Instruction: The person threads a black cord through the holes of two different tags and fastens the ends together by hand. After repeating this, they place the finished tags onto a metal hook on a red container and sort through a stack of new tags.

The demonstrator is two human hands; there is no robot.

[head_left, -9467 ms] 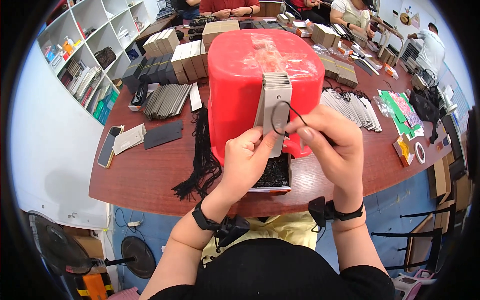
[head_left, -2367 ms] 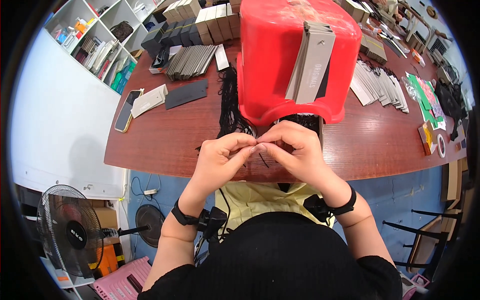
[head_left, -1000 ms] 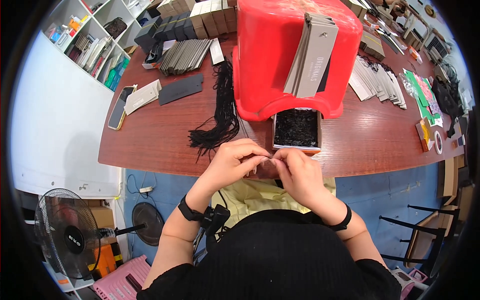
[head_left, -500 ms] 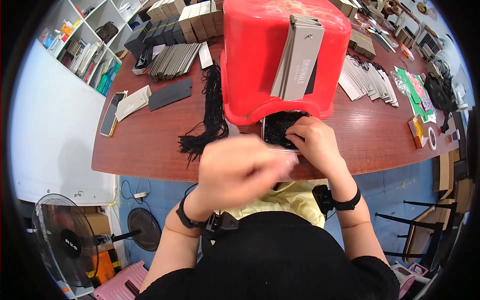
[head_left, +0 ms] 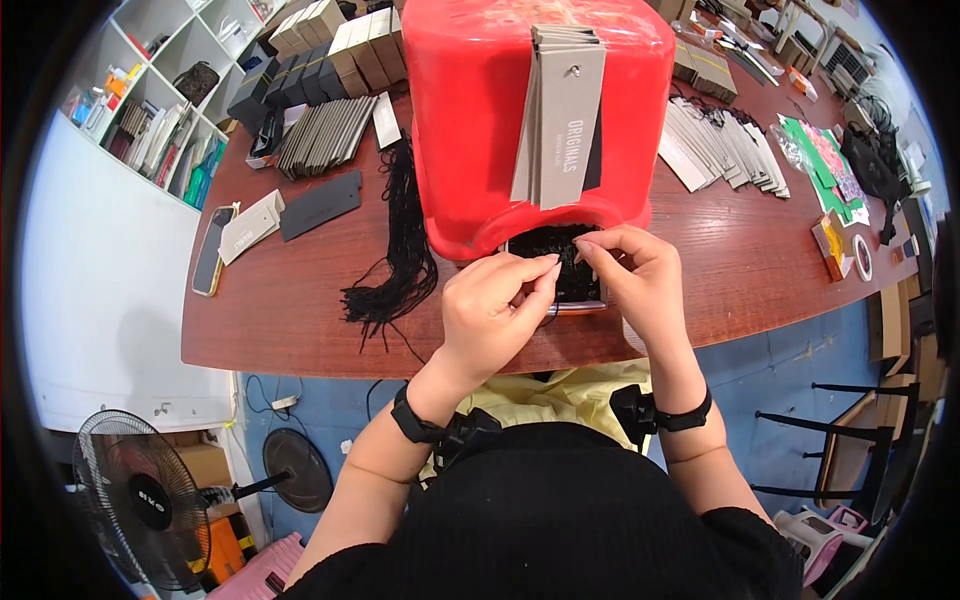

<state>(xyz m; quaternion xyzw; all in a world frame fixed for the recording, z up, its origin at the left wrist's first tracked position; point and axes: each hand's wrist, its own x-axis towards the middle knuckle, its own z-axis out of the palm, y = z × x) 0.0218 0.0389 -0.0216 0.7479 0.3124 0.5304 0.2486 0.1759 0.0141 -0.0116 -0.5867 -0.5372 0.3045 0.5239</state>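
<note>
My left hand point(head_left: 490, 308) is closed in a pinch, with a thin black cord point(head_left: 551, 318) hanging below its fingertips. Close to it, my right hand point(head_left: 648, 285) pinches too; whatever is between its fingertips is too small to make out. Both hands are over a shallow box point(head_left: 585, 308) of small black pieces, partly under an upturned red plastic stool point(head_left: 465, 120). A stack of grey hang tags point(head_left: 572, 120) is fixed to the stool's side by a small metal pin. Left of the stool lies a bundle of black cords point(head_left: 402, 225).
Left on the wooden table point(head_left: 290, 310) are a phone point(head_left: 211, 250), a light tag point(head_left: 250, 228), a black card point(head_left: 320, 205) and a row of grey tags point(head_left: 325, 137). Corded tags point(head_left: 720, 148) fan out at right. A fan point(head_left: 145, 500) stands lower left.
My left hand has come from a blurred sweep to a pinch beside the right fingertips. My right hand has lifted slightly from the box's contents. The whole view has shifted a little.
</note>
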